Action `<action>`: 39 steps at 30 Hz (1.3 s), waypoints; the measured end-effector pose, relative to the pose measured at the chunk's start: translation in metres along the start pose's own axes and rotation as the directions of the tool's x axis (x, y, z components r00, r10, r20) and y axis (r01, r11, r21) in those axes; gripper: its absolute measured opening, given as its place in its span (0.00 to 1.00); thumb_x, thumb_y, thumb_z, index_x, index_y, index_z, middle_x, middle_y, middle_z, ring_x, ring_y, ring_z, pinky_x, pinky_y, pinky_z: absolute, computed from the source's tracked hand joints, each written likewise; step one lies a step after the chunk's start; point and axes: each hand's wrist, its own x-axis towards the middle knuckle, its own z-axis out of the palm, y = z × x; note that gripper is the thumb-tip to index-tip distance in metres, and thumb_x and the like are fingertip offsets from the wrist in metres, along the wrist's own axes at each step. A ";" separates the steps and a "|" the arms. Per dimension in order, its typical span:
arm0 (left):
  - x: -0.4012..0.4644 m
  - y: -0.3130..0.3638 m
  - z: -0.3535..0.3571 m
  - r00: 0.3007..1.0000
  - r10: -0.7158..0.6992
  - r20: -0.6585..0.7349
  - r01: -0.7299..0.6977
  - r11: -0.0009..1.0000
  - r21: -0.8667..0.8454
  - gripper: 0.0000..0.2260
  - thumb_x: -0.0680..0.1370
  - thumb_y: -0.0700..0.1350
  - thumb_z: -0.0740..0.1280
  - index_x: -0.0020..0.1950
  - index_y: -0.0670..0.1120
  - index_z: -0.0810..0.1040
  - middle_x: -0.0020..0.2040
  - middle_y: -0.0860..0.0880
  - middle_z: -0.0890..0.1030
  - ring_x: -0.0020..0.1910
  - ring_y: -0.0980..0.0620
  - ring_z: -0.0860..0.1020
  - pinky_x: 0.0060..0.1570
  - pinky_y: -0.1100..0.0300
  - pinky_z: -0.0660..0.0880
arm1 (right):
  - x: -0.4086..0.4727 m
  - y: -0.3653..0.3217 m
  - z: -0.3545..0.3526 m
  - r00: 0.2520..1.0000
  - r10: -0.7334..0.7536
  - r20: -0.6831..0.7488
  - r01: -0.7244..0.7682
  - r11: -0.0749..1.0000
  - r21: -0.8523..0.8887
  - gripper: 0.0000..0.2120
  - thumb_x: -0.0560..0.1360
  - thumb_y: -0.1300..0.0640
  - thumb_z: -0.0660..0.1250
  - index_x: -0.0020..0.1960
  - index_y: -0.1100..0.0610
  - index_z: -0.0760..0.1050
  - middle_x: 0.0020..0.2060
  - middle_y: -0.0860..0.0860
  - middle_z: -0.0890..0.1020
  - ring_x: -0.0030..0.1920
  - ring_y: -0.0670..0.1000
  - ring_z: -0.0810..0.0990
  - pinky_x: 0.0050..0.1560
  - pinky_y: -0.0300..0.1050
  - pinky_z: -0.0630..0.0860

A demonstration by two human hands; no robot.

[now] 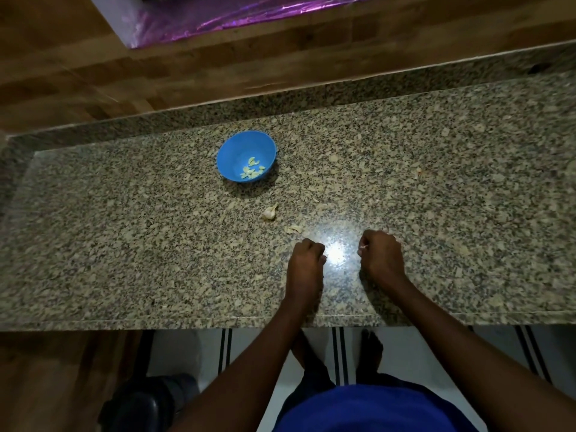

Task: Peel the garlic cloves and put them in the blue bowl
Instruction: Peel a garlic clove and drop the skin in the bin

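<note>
My right hand (381, 254) pinches something small and pale, maybe a clove being peeled; my left hand (307, 257) is curled, seemingly holding nothing. Next, I think, it goes into the round blue plastic bowl (230, 148).

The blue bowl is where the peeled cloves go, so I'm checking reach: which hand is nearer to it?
Left. The left hand lies below and a little right of the blue bowl in the picture; the right hand lies farther right.

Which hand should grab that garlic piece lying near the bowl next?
Left. The left hand is nearer the garlic piece, below the blue bowl. The right hand seems to pinch something small and white.
</note>
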 end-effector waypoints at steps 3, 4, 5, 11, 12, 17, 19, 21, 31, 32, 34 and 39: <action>-0.004 -0.003 -0.001 1.000 -0.023 -0.019 0.022 0.999 -0.032 0.02 0.77 0.36 0.67 0.48 0.40 0.80 0.46 0.44 0.76 0.47 0.45 0.74 0.43 0.57 0.64 | 0.001 -0.007 0.005 0.999 -0.027 0.040 0.029 0.999 -0.042 0.07 0.70 0.70 0.64 0.39 0.60 0.77 0.36 0.56 0.80 0.38 0.58 0.79 0.35 0.48 0.72; -0.002 -0.004 -0.004 0.997 -0.064 -0.049 0.060 0.995 -0.079 0.04 0.78 0.37 0.67 0.49 0.40 0.81 0.47 0.44 0.77 0.47 0.46 0.75 0.43 0.56 0.66 | 0.001 -0.009 0.008 0.998 -0.042 0.044 0.042 0.999 -0.011 0.08 0.70 0.70 0.64 0.38 0.60 0.77 0.35 0.55 0.80 0.37 0.57 0.79 0.35 0.48 0.73; 0.002 -0.005 -0.009 0.989 -0.115 -0.095 0.102 0.986 -0.132 0.05 0.78 0.37 0.67 0.51 0.41 0.82 0.48 0.44 0.79 0.48 0.46 0.76 0.45 0.55 0.69 | 0.001 -0.011 0.010 0.997 -0.055 0.048 0.053 0.998 0.027 0.08 0.70 0.70 0.64 0.37 0.59 0.78 0.33 0.53 0.80 0.36 0.54 0.78 0.34 0.46 0.72; 0.035 -0.028 -0.047 0.892 -0.404 -0.205 0.350 0.902 -0.254 0.08 0.78 0.37 0.68 0.55 0.40 0.84 0.52 0.41 0.84 0.53 0.43 0.81 0.54 0.56 0.72 | 0.006 -0.037 0.021 0.995 -0.060 0.080 0.039 0.970 0.241 0.08 0.67 0.68 0.69 0.34 0.56 0.81 0.29 0.41 0.77 0.33 0.43 0.77 0.30 0.33 0.66; 0.036 -0.034 -0.050 0.880 -0.430 -0.201 0.382 0.893 -0.238 0.08 0.78 0.38 0.68 0.55 0.39 0.84 0.52 0.41 0.83 0.53 0.42 0.80 0.54 0.55 0.72 | 0.007 -0.040 0.022 0.995 -0.051 0.085 0.028 0.965 0.260 0.08 0.67 0.67 0.70 0.34 0.56 0.81 0.29 0.42 0.77 0.33 0.42 0.77 0.30 0.32 0.65; 0.030 -0.050 -0.047 0.945 -0.312 -0.095 0.302 0.948 -0.101 0.16 0.77 0.46 0.72 0.60 0.37 0.80 0.54 0.37 0.77 0.56 0.40 0.74 0.53 0.51 0.68 | 0.010 -0.042 0.025 0.996 0.000 0.094 -0.028 0.955 0.295 0.07 0.67 0.67 0.72 0.35 0.56 0.81 0.30 0.46 0.79 0.33 0.44 0.78 0.31 0.35 0.68; 0.033 -0.048 -0.043 0.954 -0.288 -0.079 0.283 0.957 -0.072 0.17 0.76 0.49 0.73 0.59 0.40 0.80 0.57 0.39 0.76 0.58 0.41 0.72 0.53 0.52 0.68 | 0.009 -0.041 0.026 0.996 0.008 0.084 -0.032 0.959 0.283 0.06 0.67 0.67 0.71 0.34 0.58 0.81 0.30 0.48 0.80 0.34 0.49 0.80 0.33 0.37 0.68; 0.041 -0.044 -0.041 0.945 -0.308 -0.108 0.300 0.950 -0.081 0.10 0.74 0.47 0.74 0.44 0.42 0.78 0.50 0.40 0.78 0.51 0.41 0.75 0.44 0.53 0.67 | 0.009 -0.042 0.028 0.996 0.012 0.083 -0.034 0.963 0.269 0.06 0.68 0.68 0.70 0.35 0.58 0.81 0.31 0.50 0.80 0.35 0.51 0.80 0.35 0.39 0.68; 0.050 -0.045 -0.041 0.911 -0.370 -0.184 0.355 0.928 -0.113 0.04 0.75 0.37 0.68 0.43 0.42 0.82 0.42 0.43 0.82 0.41 0.45 0.80 0.38 0.60 0.67 | 0.012 -0.041 0.029 0.995 0.044 0.089 -0.066 0.964 0.256 0.06 0.67 0.67 0.70 0.35 0.59 0.82 0.30 0.49 0.80 0.34 0.49 0.79 0.32 0.36 0.67; 0.047 -0.046 -0.042 0.916 -0.360 -0.177 0.345 0.932 -0.108 0.04 0.75 0.37 0.67 0.43 0.42 0.81 0.42 0.43 0.82 0.41 0.45 0.79 0.38 0.59 0.68 | 0.013 -0.041 0.029 0.995 0.048 0.091 -0.070 0.963 0.259 0.06 0.66 0.67 0.70 0.35 0.58 0.82 0.30 0.49 0.81 0.34 0.48 0.79 0.32 0.35 0.67; 0.039 -0.048 -0.042 0.933 -0.325 -0.155 0.318 0.946 -0.069 0.05 0.77 0.39 0.66 0.44 0.41 0.80 0.43 0.42 0.80 0.43 0.44 0.78 0.41 0.54 0.72 | 0.013 -0.040 0.028 0.994 0.053 0.097 -0.078 0.959 0.272 0.06 0.66 0.67 0.71 0.34 0.58 0.82 0.30 0.48 0.81 0.32 0.45 0.77 0.32 0.33 0.67; 0.024 -0.047 -0.044 0.879 -0.469 -0.083 0.413 0.838 -0.357 0.04 0.75 0.37 0.68 0.44 0.41 0.82 0.38 0.43 0.84 0.38 0.45 0.82 0.41 0.55 0.78 | 0.012 -0.037 0.026 0.978 0.121 0.169 -0.180 0.899 0.400 0.11 0.67 0.66 0.73 0.31 0.52 0.80 0.25 0.44 0.79 0.29 0.43 0.78 0.34 0.37 0.72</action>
